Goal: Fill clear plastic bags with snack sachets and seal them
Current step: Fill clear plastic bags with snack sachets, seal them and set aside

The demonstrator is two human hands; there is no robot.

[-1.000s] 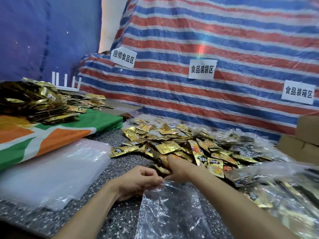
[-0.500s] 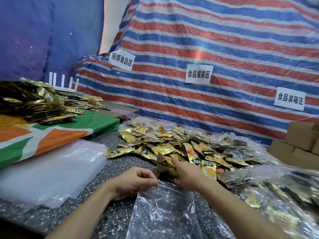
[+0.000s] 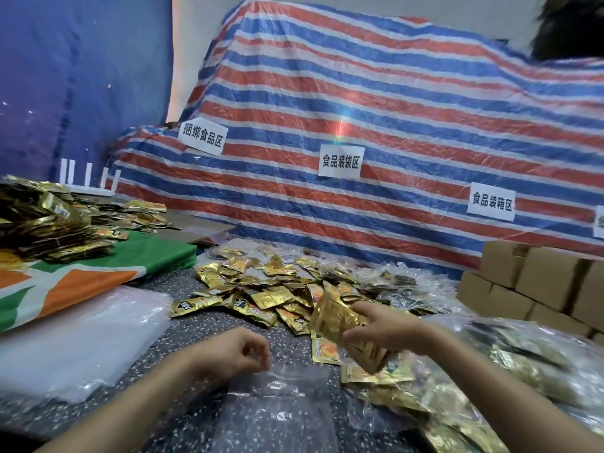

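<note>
Speckled dark table (image 3: 183, 335), crowded with packing stock.
Gold sachets (image 3: 271, 289) heaped at 12 o'clock; a clear bag (image 3: 277, 403) at 6; stacked empty bags (image 3: 75, 338) at 9; green-and-orange cloth (image 3: 98, 273) at 10; cardboard boxes (image 3: 536, 282) at 2; seemingly filled bags (image 3: 523, 361), blurred, at 4.

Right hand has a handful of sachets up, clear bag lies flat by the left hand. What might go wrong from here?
1. The handful of sachets in the right hand is fanned loosely; some may slip onto the pile.
2. The clear bag lies flat, its mouth not visibly held open by the left hand, so sachets may miss it.
</note>
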